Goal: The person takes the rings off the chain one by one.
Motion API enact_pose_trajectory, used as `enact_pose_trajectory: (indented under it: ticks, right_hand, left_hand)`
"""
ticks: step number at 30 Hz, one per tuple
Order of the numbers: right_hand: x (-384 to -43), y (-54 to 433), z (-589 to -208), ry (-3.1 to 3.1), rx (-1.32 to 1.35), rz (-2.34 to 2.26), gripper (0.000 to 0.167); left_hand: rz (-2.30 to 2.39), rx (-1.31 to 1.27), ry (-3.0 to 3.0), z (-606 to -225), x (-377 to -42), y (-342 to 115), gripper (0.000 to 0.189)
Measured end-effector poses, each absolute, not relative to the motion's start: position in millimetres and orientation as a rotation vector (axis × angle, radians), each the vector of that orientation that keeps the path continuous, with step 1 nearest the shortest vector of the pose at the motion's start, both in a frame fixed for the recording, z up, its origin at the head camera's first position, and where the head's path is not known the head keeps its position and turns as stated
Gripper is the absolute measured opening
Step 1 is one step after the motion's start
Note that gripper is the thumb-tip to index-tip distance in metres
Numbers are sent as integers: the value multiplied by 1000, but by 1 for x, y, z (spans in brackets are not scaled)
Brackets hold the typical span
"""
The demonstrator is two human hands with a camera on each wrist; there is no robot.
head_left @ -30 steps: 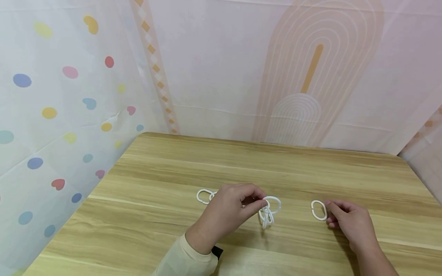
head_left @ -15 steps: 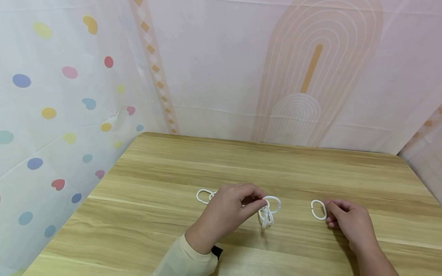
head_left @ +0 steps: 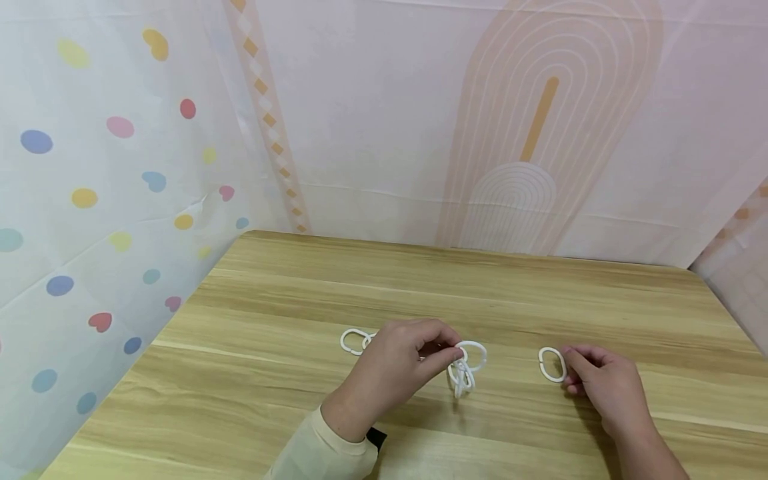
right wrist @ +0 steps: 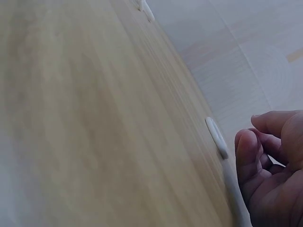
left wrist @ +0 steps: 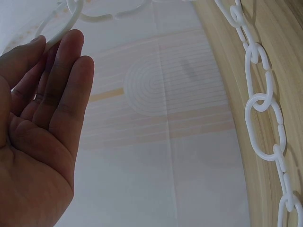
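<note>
My left hand [head_left: 399,357] is above the table, its thumb and fingertips pinching a white oval plastic chain link [left wrist: 68,28]. Several joined links [head_left: 462,379] hang in a bunch just below the pinch. More of the white chain [left wrist: 259,127] stretches along the tabletop in the left wrist view; from the head, my left hand hides much of it. My right hand [head_left: 609,387] rests low on the right, fingers loosely curled, thumb and index tip apart. A single loose link [head_left: 553,365] with a small slit in its side lies at its fingertips, not between them.
The wood-grain table [head_left: 288,280] runs back to a pale curtain [head_left: 384,133] with an arch print. On the left hangs a dotted cloth [head_left: 120,167]. Chain links [head_left: 355,341] show on the table beyond my left wrist.
Hardly anything differs. The whole head view has shifted very slightly; both hands, the hanging links and the loose link keep their places relative to each other.
</note>
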State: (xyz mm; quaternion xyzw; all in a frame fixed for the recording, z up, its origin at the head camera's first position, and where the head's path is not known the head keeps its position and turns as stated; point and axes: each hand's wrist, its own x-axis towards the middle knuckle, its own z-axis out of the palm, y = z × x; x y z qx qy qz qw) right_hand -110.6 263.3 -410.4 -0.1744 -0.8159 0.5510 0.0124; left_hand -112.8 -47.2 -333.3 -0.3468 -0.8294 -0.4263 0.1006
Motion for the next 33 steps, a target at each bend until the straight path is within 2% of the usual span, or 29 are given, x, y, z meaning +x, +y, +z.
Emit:
enact_pose_trajectory:
  ticks: [33]
  right_hand:
    - [-100,222,-380,-2591,-327,1672,34]
  left_hand:
    - [-1242,-1034,-2459,-334,-113,-47,7]
